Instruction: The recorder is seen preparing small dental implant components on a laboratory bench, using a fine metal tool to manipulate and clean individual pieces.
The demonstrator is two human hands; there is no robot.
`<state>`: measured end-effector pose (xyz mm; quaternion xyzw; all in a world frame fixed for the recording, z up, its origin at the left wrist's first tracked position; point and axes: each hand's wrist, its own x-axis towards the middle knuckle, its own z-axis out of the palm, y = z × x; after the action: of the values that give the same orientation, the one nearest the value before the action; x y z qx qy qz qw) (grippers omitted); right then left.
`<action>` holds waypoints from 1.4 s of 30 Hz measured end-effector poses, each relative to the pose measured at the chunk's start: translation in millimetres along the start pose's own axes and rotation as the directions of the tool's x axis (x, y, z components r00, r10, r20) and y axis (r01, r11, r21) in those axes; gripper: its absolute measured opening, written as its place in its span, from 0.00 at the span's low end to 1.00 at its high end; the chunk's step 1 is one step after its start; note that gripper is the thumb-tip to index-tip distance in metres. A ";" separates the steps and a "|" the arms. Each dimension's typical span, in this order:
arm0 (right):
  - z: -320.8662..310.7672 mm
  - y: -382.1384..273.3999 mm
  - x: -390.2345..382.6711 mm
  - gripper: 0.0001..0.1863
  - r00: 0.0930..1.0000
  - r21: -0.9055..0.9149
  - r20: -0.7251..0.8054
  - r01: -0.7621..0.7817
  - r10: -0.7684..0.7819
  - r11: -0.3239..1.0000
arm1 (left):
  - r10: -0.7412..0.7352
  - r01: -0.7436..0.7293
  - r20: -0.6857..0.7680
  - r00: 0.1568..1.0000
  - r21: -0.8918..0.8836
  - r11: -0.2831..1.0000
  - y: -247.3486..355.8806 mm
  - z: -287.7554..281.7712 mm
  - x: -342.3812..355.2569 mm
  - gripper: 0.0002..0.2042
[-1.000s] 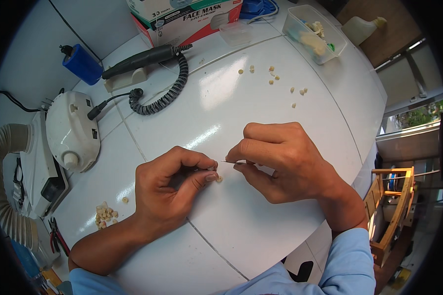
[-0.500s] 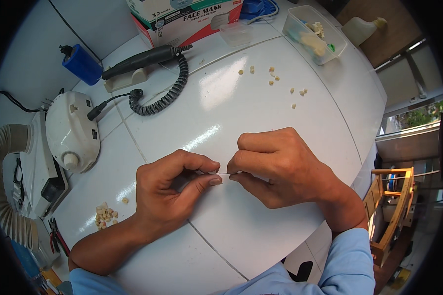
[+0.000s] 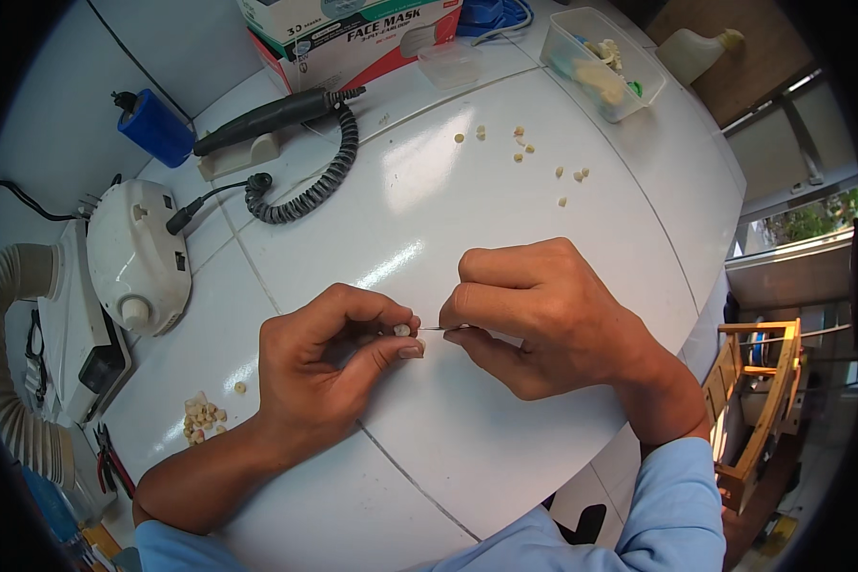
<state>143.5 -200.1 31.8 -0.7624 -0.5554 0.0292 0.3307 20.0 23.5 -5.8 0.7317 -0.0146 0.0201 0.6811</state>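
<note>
Whitish bead-like piece [image 3: 402, 330] got shifted into clearer view since last frame, pinched by the left hand [image 3: 329, 343] above the counter [image 3: 467, 453]; thin metal tool [image 3: 431, 329] gripped by the right hand [image 3: 543, 319], just beside it. Near-left heap [image 3: 201, 417] or far loose pieces [image 3: 519, 158]: which are finished can't be told.

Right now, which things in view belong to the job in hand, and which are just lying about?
Apparently in the job:
pale piece, in the left fingers
thin metal tool, in the right fingers
pale heap and scattered pieces, likely

Apparently just lying about:
black handpiece
pliers
red-white-green box
clear tub
</note>
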 end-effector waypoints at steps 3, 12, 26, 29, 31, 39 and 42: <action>1.0 1.4 -0.4 0.11 1.000 -0.020 -0.010 0.002 -0.002 1.000 | -0.002 0.000 0.033 0.999 0.064 0.998 0.4 -2.5 0.4 0.07; 1.0 4.7 -1.2 0.08 0.998 0.007 -0.030 0.052 -0.051 0.999 | 0.075 -0.081 0.066 0.995 0.094 0.992 -5.5 -4.3 0.5 0.07; -3.8 6.6 0.5 0.10 0.996 -0.017 -0.040 0.076 -0.077 0.997 | 0.005 -0.008 0.033 0.999 0.095 0.995 -1.9 0.2 4.0 0.06; -2.6 8.1 -0.8 0.11 0.992 -0.062 -0.056 0.107 -0.110 0.992 | -0.002 0.000 0.028 1.000 0.098 0.995 -3.8 1.2 3.2 0.06; 0.1 9.2 -1.7 0.11 0.992 -0.063 -0.058 0.110 -0.114 0.992 | -0.012 0.010 0.023 1.000 0.090 0.996 -3.2 1.6 2.8 0.06; 4.1 7.3 -2.4 0.06 0.989 -0.028 -0.077 0.121 -0.123 0.992 | 0.016 -0.018 0.025 1.000 0.074 0.997 -6.8 0.4 2.1 0.08; 3.8 5.9 -2.9 0.07 0.993 -0.041 -0.056 0.100 -0.102 0.994 | 0.003 -0.003 0.021 1.000 0.018 1.000 -6.4 0.9 1.9 0.08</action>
<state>145.7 -201.8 24.8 -0.7400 -0.5841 -0.0203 0.3329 22.2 23.1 -12.1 0.7380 -0.0227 0.0135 0.6742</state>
